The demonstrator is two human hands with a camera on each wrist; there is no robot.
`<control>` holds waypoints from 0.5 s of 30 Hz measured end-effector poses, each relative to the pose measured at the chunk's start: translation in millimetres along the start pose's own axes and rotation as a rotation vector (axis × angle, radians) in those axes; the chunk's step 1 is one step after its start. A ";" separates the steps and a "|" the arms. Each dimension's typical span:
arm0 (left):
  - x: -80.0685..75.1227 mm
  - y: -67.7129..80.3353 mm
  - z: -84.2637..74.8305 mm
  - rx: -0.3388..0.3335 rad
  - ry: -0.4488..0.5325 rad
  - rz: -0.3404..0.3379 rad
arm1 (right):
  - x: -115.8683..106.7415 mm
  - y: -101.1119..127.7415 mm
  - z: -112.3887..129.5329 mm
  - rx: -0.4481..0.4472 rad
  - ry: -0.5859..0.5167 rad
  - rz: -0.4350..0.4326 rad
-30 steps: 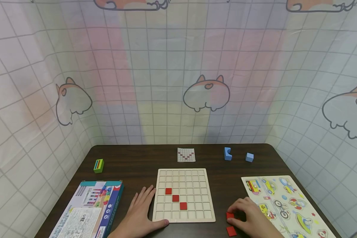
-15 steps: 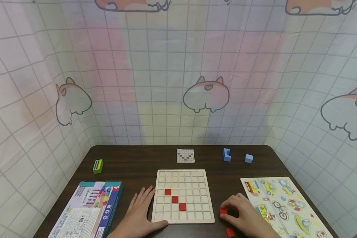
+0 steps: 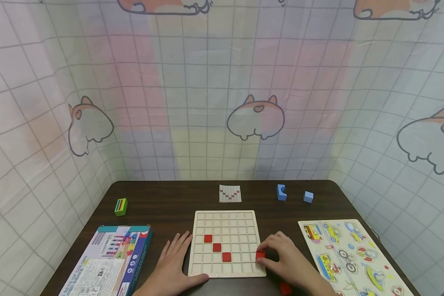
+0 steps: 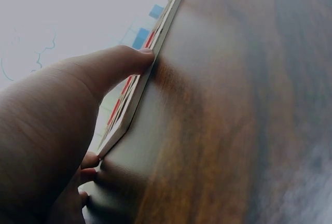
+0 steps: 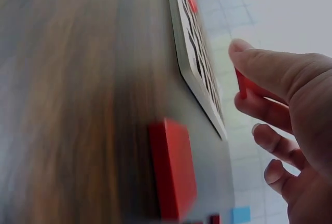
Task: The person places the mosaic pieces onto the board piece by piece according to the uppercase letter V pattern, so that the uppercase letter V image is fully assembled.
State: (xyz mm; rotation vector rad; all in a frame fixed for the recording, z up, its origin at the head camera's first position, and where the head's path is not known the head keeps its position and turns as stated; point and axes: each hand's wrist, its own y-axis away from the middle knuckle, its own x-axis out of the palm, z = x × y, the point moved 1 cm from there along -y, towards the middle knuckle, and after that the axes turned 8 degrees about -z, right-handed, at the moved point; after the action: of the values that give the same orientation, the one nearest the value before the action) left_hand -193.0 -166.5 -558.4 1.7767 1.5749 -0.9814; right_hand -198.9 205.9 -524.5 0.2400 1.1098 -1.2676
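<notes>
A pale wooden grid board (image 3: 240, 225) lies on the dark table, with three red square tiles in a diagonal row, the middle one (image 3: 216, 247) among them. My left hand (image 3: 172, 263) rests along the board's left side, fingers spread, thumb touching the front edge near its left corner. Over the board's right edge, my right hand (image 3: 289, 260) pinches another red tile (image 3: 260, 255) between thumb and fingers. The right wrist view shows this held tile (image 5: 241, 83) above and apart from the board. A loose red tile (image 3: 285, 288) lies on the table under the right forearm.
Behind the board lies a small printed pattern card (image 3: 230, 193). Two blue blocks, one notched (image 3: 281, 192) and one cube (image 3: 308, 197), stand back right. A picture puzzle board (image 3: 349, 255) flanks the right; a box (image 3: 107, 263) and a green block (image 3: 121, 206) the left.
My right hand has brought the pinched red tile leftward from the table beside the puzzle board to the grid board's right edge. The left hand has stayed in place.
</notes>
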 end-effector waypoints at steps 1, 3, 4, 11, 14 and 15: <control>-0.5 0.1 -0.2 0.000 -0.001 0.001 | 2.4 -2.7 1.6 -0.005 -0.004 0.001; -1.0 0.0 -0.3 -0.001 -0.003 0.000 | 7.1 -7.9 4.5 -0.008 -0.016 0.005; -1.1 -0.1 -0.2 -0.001 -0.007 0.000 | 9.3 -10.5 6.0 -0.008 -0.024 0.008; -0.6 -0.7 -0.2 -0.003 -0.012 0.004 | 21.3 -23.3 12.9 -0.012 -0.035 0.016; -0.3 -0.5 -0.5 -0.011 -0.013 0.009 | 24.9 -26.2 16.0 0.001 -0.042 0.019; -0.1 -0.5 -0.5 -0.013 -0.015 0.011 | 25.8 -27.0 17.2 0.005 -0.044 0.021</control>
State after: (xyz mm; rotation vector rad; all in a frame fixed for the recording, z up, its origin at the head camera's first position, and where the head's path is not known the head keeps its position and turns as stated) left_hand -193.4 -166.0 -558.0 1.7632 1.5575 -0.9756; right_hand -215.4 168.3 -524.7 0.2260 1.0638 -1.2517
